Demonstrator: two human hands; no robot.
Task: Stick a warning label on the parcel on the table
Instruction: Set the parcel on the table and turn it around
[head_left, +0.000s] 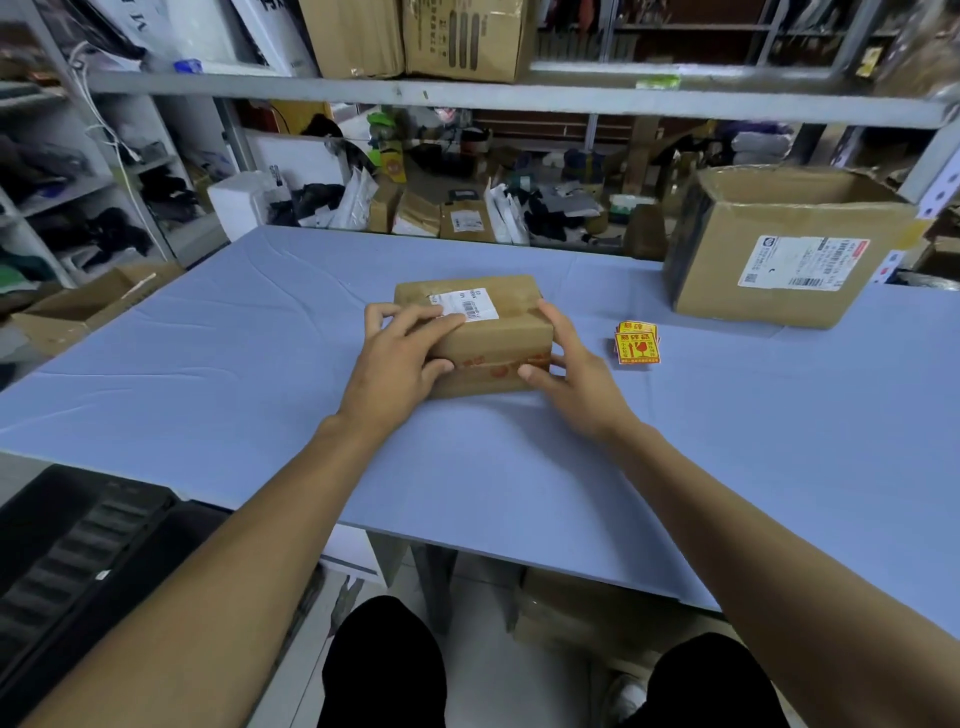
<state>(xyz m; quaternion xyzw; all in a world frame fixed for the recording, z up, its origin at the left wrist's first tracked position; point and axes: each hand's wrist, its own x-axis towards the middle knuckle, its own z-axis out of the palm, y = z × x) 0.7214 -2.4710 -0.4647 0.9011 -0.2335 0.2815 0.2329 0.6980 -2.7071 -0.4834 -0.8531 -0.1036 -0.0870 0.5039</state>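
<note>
A small brown cardboard parcel (498, 343) with a white shipping label on top sits in the middle of the blue table (234, 364). My left hand (400, 358) lies over the parcel's left top corner, thumb against its front face. My right hand (571, 374) clasps the parcel's right side, thumb on the front. A small stack of yellow and red warning labels (638, 345) lies on the table just right of my right hand, untouched.
A large open cardboard box (779, 254) with a shipping label stands at the table's back right. Shelving full of parcels and bags runs behind the table. A black crate (78, 545) sits at lower left, beside the table's near edge.
</note>
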